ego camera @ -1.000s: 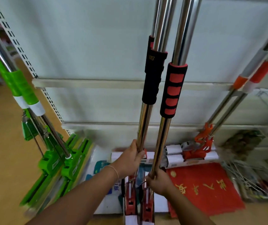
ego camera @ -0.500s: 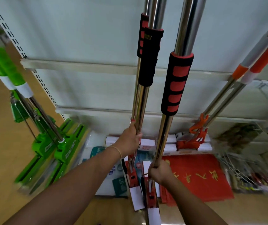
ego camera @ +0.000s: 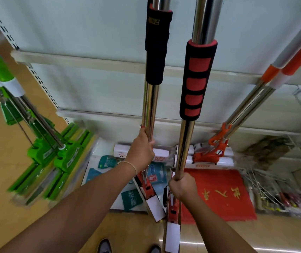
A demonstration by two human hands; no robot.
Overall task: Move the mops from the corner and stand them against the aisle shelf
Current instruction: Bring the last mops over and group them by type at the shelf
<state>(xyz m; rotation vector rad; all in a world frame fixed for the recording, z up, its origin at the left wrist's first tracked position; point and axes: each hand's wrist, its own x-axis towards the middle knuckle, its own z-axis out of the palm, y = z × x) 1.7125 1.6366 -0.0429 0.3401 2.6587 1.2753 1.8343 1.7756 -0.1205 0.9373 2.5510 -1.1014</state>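
Here the left hand [ego camera: 141,152] grips one mop's shiny pole [ego camera: 150,106], just below its black foam sleeve [ego camera: 156,50]. Lower and beside it, the right hand [ego camera: 181,187] grips a second pole [ego camera: 185,143] under a red-and-black sleeve [ego camera: 197,79], both near the white shelf [ego camera: 95,61].

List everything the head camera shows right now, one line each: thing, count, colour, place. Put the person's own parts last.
Held mops: two or three, steel poles, black and red foam grips, red heads; centre, one pole in the right hand, one or two in the left.
Green mops: at least two, green; left, leaning against the shelf end.
Orange mops: two, orange and white collars; right, leaning on the shelf.
Aisle shelf: one, white; behind the mops.
Red mat: one, red, yellow characters; floor, right.
Teal packets: several; floor, centre.
Shoes: two, dark; bottom edge.
Left hand: grips a pole.
Right hand: grips a pole, lower.
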